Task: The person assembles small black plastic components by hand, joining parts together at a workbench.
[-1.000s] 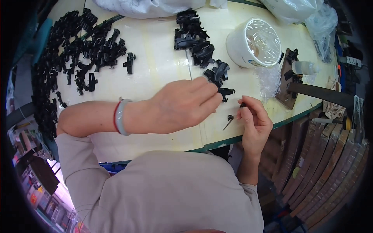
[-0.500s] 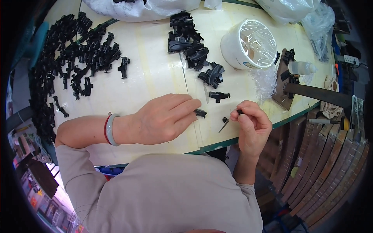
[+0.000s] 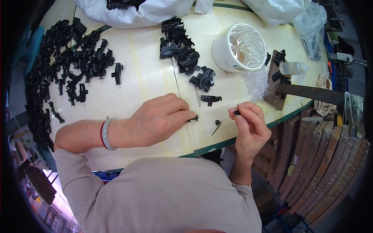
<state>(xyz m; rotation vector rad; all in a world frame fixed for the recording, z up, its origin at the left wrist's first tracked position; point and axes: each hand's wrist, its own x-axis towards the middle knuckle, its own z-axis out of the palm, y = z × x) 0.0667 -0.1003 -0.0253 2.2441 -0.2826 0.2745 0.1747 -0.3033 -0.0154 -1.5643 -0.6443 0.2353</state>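
Observation:
My left hand (image 3: pixel 161 119) is closed round a black plastic part (image 3: pixel 194 118), and only the part's end shows past the fingertips. Between the thumb and fingers of my right hand (image 3: pixel 250 126) is a small black piece (image 3: pixel 236 112), pinched above the table. A thin pointed tool (image 3: pixel 216 129) lies between the two hands, with a small round black piece (image 3: pixel 217 122) at its upper end. Just beyond them rests a single black plastic part (image 3: pixel 211 99). More curved black parts (image 3: pixel 188 58) are heaped farther up the table.
A large pile of black parts (image 3: pixel 58 58) covers the table's left side. At the right stand a white bucket (image 3: pixel 221 52) with clear film inside, a small bottle (image 3: pixel 291 68) and a metal lever (image 3: pixel 311 93) on a brown board. White sacks (image 3: pixel 136 15) lie at the back.
The view has shifted slightly, so the table things appear a little farther left. Less of the black part shows past my left fingers. My right hand still pinches its small piece.

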